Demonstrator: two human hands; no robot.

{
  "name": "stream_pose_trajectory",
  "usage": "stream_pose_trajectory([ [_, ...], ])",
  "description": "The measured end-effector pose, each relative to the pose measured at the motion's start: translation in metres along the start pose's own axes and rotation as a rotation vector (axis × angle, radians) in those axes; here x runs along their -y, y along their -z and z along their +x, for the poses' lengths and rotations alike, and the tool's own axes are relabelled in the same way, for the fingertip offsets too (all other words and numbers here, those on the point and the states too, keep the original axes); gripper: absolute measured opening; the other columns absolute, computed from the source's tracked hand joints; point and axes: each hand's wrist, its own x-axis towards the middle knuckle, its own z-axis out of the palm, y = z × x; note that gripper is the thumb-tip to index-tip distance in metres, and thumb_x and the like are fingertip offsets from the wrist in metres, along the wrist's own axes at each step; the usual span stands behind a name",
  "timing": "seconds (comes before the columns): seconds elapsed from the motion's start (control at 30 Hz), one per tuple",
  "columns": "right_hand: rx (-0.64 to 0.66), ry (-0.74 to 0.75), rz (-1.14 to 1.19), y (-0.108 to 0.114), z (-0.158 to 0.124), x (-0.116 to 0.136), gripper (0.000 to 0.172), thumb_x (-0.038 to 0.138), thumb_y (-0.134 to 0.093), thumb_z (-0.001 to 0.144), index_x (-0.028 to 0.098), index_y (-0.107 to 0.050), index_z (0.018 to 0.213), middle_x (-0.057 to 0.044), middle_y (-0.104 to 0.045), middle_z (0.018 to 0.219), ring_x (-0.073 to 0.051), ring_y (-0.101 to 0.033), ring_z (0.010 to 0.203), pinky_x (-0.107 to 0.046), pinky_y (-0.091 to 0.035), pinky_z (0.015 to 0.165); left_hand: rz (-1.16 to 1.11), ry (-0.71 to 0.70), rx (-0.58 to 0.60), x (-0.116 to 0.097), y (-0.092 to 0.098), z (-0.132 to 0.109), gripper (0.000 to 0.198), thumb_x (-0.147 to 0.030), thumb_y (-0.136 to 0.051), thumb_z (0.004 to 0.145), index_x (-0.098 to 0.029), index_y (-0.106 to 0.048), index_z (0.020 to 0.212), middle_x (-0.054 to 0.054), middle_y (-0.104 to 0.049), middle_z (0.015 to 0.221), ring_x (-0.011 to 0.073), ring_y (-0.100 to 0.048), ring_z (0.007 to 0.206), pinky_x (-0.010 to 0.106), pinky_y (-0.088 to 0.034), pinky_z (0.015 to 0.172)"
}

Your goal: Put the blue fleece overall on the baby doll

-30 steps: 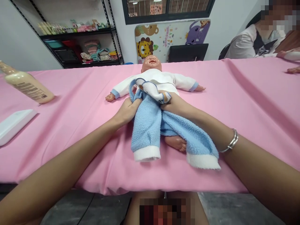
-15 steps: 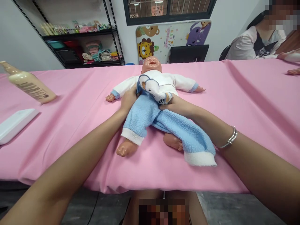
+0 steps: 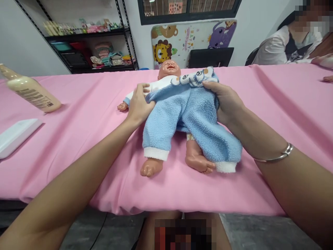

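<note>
Mid-frame, I see the left hand [image 3: 139,105] and right hand [image 3: 229,99] gripping fluffy light-blue trousers [image 3: 161,121] by the waist; nearer the right, one leg [image 3: 221,142] slants lower-right beside a shiny plastic doll's bare foot [image 3: 199,163].

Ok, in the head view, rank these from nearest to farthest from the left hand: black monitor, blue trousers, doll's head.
1. Blue trousers: gripped near the waist by the left hand.
2. Doll's head: ahead of that hand, slightly right.
3. Black monitor: beyond the pink-covered table, farther right.
</note>
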Motion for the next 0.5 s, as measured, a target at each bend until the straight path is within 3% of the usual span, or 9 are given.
stream_pose_trajectory([
  [0.07, -0.051, 0.134, -0.151, -0.008, -0.008, 0.005, 0.032, 0.029, -0.051, 0.083, 0.015, -0.051, 0.111, -0.008, -0.059, 0.109, -0.019, -0.055, 0.106, -0.033, -0.046, 0.100, 0.029, -0.153, -0.117, -0.021, 0.003, -0.010, 0.051, -0.029, -0.062, 0.080, -0.021, -0.045, 0.128, 0.010, -0.051, 0.132, 0.0231, -0.050, 0.117, 0.033, -0.039, 0.104],
  [0.13, -0.033, 0.333, -0.363, -0.017, -0.018, 0.010, 0.027, 0.023, -0.055, 0.078, 0.015, -0.052, 0.103, -0.007, -0.058, 0.107, -0.019, -0.053, 0.102, -0.034, -0.043, 0.101, 0.085, -0.398, -0.171, -0.041, 0.008, -0.020, 0.061, -0.035, -0.063, 0.082, -0.022, -0.037, 0.136, 0.010, -0.043, 0.142, 0.0236, -0.042, 0.128, 0.033, -0.033, 0.111],
  [0.23, 0.178, 0.529, -0.646, -0.026, -0.034, 0.021, 0.015, 0.019, -0.056, 0.071, 0.015, -0.051, 0.085, -0.006, -0.055, 0.093, -0.019, -0.050, 0.091, -0.036, -0.042, 0.094, 0.163, -0.703, -0.126, -0.060, 0.015, -0.030, 0.075, -0.041, -0.070, 0.078, -0.021, -0.034, 0.140, 0.010, -0.041, 0.146, 0.0262, -0.034, 0.136, 0.035, -0.022, 0.118],
  [0.3, 0.318, 0.474, -0.611, -0.028, -0.042, 0.031, 0.011, 0.016, -0.057, 0.068, 0.014, -0.051, 0.078, -0.005, -0.054, 0.088, -0.017, -0.050, 0.086, -0.033, -0.043, 0.086, 0.130, -0.647, -0.042, -0.064, 0.017, -0.030, 0.067, -0.039, -0.072, 0.076, -0.021, -0.044, 0.134, 0.009, -0.050, 0.136, 0.0290, -0.035, 0.135, 0.039, -0.021, 0.118],
  [0.37, 0.391, 0.317, -0.327, -0.026, -0.045, 0.042, 0.013, 0.013, -0.057, 0.068, 0.014, -0.057, 0.081, -0.002, -0.057, 0.085, -0.012, -0.052, 0.082, -0.025, -0.044, 0.077, 0.036, -0.451, 0.049, -0.065, 0.016, -0.026, 0.049, -0.033, -0.073, 0.073, -0.020, -0.057, 0.117, 0.008, -0.058, 0.120, 0.0318, -0.037, 0.132, 0.042, -0.027, 0.115],
  [0.43, 0.392, 0.164, 0.014, -0.021, -0.041, 0.047, 0.013, 0.014, -0.054, 0.075, 0.012, -0.061, 0.086, -0.001, -0.057, 0.080, -0.007, -0.055, 0.073, -0.018, -0.044, 0.066, -0.052, -0.296, 0.118, -0.063, 0.014, -0.023, 0.028, -0.028, -0.073, 0.071, -0.019, -0.062, 0.096, 0.008, -0.059, 0.107, 0.0329, -0.040, 0.128, 0.043, -0.034, 0.111],
  [0.5, 0.287, 0.084, 0.175, -0.013, -0.032, 0.044, 0.014, 0.019, -0.051, 0.082, 0.010, -0.060, 0.087, -0.003, -0.057, 0.078, -0.006, -0.054, 0.067, -0.015, -0.043, 0.059, -0.121, -0.244, 0.149, -0.062, 0.011, -0.022, 0.015, -0.022, -0.070, 0.071, -0.018, -0.060, 0.082, 0.007, -0.058, 0.101, 0.0314, -0.046, 0.123, 0.042, -0.038, 0.107],
])
